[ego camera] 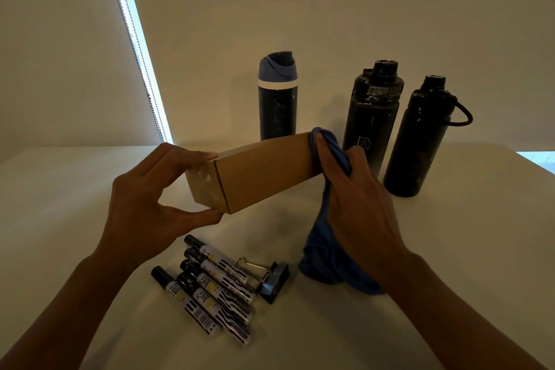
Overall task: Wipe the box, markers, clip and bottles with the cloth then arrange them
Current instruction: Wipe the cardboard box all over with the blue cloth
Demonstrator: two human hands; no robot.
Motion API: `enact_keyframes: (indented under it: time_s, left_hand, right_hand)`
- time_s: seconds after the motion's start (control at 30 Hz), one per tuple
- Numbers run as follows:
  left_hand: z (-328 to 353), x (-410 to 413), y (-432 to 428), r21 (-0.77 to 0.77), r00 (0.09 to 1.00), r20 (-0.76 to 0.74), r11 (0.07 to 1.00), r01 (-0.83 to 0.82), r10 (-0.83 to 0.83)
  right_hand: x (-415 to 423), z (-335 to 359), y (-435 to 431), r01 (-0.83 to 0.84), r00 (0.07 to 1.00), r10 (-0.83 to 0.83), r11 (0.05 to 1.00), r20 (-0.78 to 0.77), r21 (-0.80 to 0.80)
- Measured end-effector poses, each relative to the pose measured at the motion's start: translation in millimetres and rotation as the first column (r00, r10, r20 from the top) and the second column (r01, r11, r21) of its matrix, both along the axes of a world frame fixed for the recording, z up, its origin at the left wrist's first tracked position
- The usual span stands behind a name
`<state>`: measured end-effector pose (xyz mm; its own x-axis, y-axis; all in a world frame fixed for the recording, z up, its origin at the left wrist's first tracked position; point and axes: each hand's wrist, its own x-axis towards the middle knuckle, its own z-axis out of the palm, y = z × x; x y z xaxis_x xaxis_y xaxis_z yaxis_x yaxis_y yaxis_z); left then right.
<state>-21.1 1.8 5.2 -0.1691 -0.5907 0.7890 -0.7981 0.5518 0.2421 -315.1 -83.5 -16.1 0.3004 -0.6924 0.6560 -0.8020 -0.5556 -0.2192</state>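
My left hand [156, 192] holds the near end of a long brown cardboard box [264, 171] between thumb and fingers, lifted above the table. At the box's far end, my right hand [357, 201] grips a blue cloth [324, 261] and presses it against the cardboard; the cloth's tail hangs down to the table. Several black-capped markers [210, 285] lie side by side in front of me. Next to them on the right lies a black binder clip [271, 279]. Three bottles stand behind: a dark one with a blue lid [277, 99], a black one [371, 117] and a black one with a loop [417, 141].
A white table [60, 204] carries everything. A plain wall rises behind it, and a bright window strip [141, 63] with a bead chain runs down at the left. The table's right edge [534, 162] shows at the far right.
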Motion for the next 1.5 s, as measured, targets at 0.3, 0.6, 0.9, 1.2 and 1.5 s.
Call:
enact_keyframes:
  time_s: [0.3,0.6,0.9,1.2,1.5]
  left_hand:
    - [-1,4,-2,0.028,1.000,0.013,0.999,0.015,-0.015]
    - [1,-2,-2,0.029,0.996,0.093,1.000,-0.006,0.003]
    - [0,-9,-2,-0.038,0.984,0.174,0.999,-0.030,0.036]
    - [6,-6,2,0.204,0.977,-0.193,0.970,0.129,-0.089]
    - [6,-4,3,0.184,0.954,-0.272,0.966,0.182,-0.127]
  right_hand:
    - [-2,1,7,-0.240,0.971,0.240,0.971,0.010,-0.007]
    - [2,8,10,-0.298,0.955,0.297,0.954,-0.020,-0.027]
    - [-13,18,4,-0.366,0.931,0.365,0.930,0.029,0.042]
    - [-26,27,10,-0.505,0.854,0.468,0.850,0.228,0.147]
    - [-22,17,5,-0.479,0.866,0.427,0.857,0.259,0.189]
